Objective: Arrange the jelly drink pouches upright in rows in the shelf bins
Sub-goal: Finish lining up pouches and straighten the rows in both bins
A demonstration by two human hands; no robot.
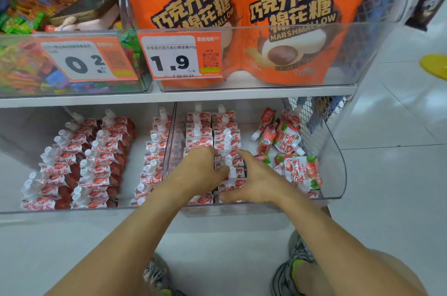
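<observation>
Red-and-white strawberry jelly drink pouches with white caps fill two clear bins on the lower shelf. The left bin [14, 208] holds three upright rows [96, 162]. In the right bin [338, 174] two upright rows [225, 140] stand at its left side, and a loose pile of pouches [290, 150] lies at its right. My left hand [200, 169] curls around pouches in the second row from the left. My right hand [256, 179] grips the same row from the right, thumb near the front pouch. The pouches under my hands are partly hidden.
The upper shelf [179, 96] carries orange marshmallow bags [290, 17] in a clear bin with a 1.9 price tag [179, 56], and a bin of mixed candies [24, 65] at left. A wire mesh panel [312, 121] closes the shelf's right end. White floor tiles [399, 150] and my shoes [297, 271] are below.
</observation>
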